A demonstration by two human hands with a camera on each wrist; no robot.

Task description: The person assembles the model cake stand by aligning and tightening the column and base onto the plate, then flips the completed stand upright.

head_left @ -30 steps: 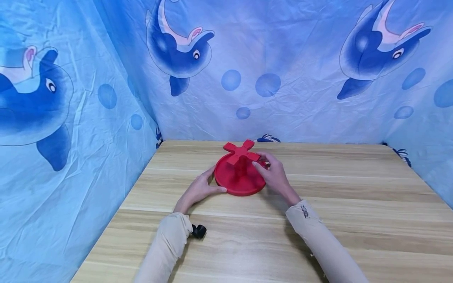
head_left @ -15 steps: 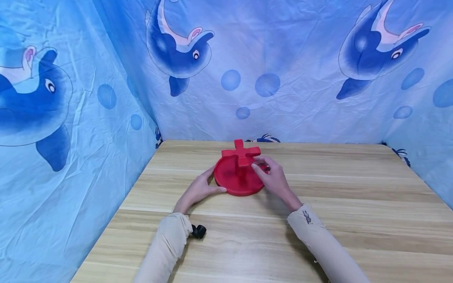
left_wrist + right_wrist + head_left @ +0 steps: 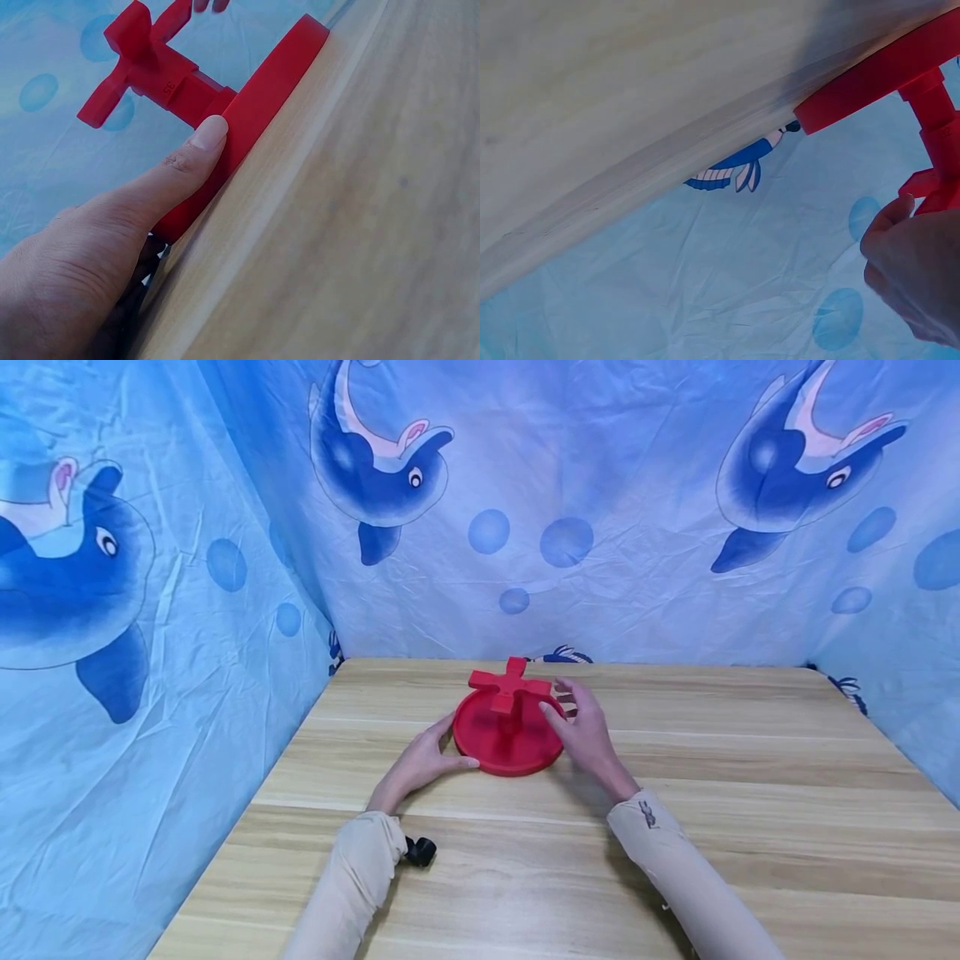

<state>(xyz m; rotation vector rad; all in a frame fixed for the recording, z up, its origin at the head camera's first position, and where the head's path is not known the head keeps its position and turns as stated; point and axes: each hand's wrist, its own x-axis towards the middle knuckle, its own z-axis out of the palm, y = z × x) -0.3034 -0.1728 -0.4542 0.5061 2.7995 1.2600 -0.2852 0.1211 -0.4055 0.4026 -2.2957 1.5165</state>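
A red round base [image 3: 491,758] with a raised rim lies on the table. From its middle rises a red post [image 3: 196,90], topped by a four-armed red cross [image 3: 510,685]. My left hand [image 3: 420,764] holds the base's near-left rim, its thumb [image 3: 191,154] on the outer side; its other fingers are largely hidden. At the cross's right side is my right hand [image 3: 587,731], fingers loosely bent and thumb apart from them. A small gap shows between its fingertips and the nearest cross arm in the left wrist view. In the right wrist view the thumb [image 3: 892,214] overlaps an arm's edge.
The wooden table [image 3: 735,760] reaches back to a blue cloth wall [image 3: 637,602] printed with dolphins. Cloth also hangs along the left and right sides. A small black device [image 3: 421,852] sits at my left cuff.
The cross has turned on its post, its arms pointing in different directions from before. My right hand's fingers have spread away from the cross. My left hand and the base keep their place.
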